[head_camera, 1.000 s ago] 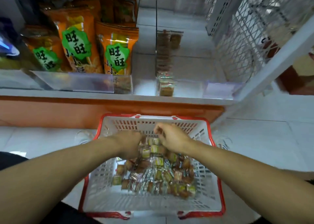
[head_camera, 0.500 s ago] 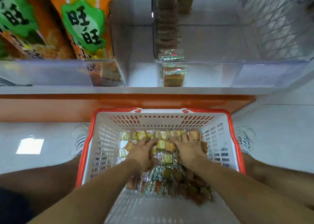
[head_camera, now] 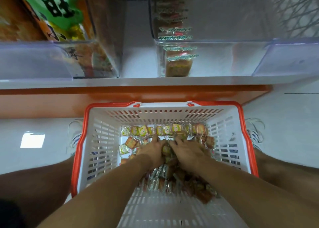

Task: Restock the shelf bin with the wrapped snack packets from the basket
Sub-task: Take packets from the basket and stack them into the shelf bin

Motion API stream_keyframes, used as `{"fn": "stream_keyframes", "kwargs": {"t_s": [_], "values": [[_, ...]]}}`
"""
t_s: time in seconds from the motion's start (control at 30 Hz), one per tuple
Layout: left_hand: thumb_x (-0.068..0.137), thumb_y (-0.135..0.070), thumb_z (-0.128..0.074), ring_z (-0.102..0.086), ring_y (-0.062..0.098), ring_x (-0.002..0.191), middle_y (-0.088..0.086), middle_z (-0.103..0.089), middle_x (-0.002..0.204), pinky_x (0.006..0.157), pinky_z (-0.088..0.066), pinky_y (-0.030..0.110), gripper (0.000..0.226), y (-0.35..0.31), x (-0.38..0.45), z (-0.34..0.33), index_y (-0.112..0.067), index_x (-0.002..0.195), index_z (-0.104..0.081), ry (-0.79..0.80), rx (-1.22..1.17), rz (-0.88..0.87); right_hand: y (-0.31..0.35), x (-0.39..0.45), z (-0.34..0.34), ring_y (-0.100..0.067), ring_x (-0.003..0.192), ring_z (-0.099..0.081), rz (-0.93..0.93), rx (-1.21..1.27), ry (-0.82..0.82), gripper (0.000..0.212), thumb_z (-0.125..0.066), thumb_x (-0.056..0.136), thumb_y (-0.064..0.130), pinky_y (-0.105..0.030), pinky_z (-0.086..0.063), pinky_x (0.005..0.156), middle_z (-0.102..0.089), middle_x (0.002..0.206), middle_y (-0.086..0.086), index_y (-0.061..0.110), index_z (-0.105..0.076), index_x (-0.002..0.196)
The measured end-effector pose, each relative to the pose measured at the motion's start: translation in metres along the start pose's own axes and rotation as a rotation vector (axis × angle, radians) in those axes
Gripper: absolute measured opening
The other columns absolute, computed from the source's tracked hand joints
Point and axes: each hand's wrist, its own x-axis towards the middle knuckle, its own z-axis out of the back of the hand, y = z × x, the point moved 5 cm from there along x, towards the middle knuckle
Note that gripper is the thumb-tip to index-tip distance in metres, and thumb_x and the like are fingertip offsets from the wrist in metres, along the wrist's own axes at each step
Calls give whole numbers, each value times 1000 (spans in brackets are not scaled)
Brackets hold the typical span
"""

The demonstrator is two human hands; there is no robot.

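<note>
Forearms come in from the bottom edge, both reaching down into the white basket (head_camera: 96, 141) with the red rim. Left hand (head_camera: 151, 154) and right hand (head_camera: 187, 152) sit side by side, nearly touching, fingers curled down into the pile of wrapped snack packets (head_camera: 155, 179). Looks like they're scooping a bunch together between them, but I can't tell how many each hand really has hold of.

Risk as I see it: those wrappers look slick and small, so a two-handed scoop could shed a few on the lift, and they'd drop back in or onto the floor by the shoes (head_camera: 76, 136).

Further up, the clear shelf bin (head_camera: 224, 58) only has one row of packets at its left side. Its front lip could catch a full handful. Orange snack bags (head_camera: 57, 20) sit in the next bin over, so strays could land there.
</note>
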Motion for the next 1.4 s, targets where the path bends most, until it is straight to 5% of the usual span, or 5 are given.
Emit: {"fn": "stream_keyframes", "kwargs": {"t_s": [0.4,0.6,0.9,1.23,1.4], "values": [[76,-7,-69,-69,10,71,-8,-77,82,62,-51,19,33,0,-21,9,-35,90,-77,-186,-703,-3,1,1,13,-29,108,-60,-109,592,183,85,-70,86,15,-32,-49,83,-50,135,-10,29,-25,157],[76,6,-74,-53,12,43,0,-69,61,44,-42,19,26,7,-49,24,-15,92,-79,-61,-1059,81,7,-15,26,-25,73,-71,-198,1057,170,41,-87,74,7,-44,-61,73,-67,87,-9,16,-57,100],[89,8,-62,-46,6,36,-2,-52,48,35,-40,16,14,-10,-91,84,-4,94,-66,153,-1425,31,12,-72,124,-17,79,-68,-122,1148,184,55,-84,78,9,-30,-61,59,-64,114,-11,21,-54,123],[75,10,-62,-67,13,55,15,-75,84,51,-60,24,31,-72,-187,183,-2,97,-80,264,-1592,-172,27,-178,225,-13,70,-68,8,1267,92,45,-84,79,10,-20,-51,42,-74,88,1,23,-65,117],[62,4,-78,-46,26,84,18,-62,106,67,-46,29,36,-88,-232,225,-14,93,-82,10,-1615,-320,32,-216,261,-6,64,-61,86,1354,44,33,-84,79,26,-19,-45,41,-71,78,5,28,-68,108]]}}
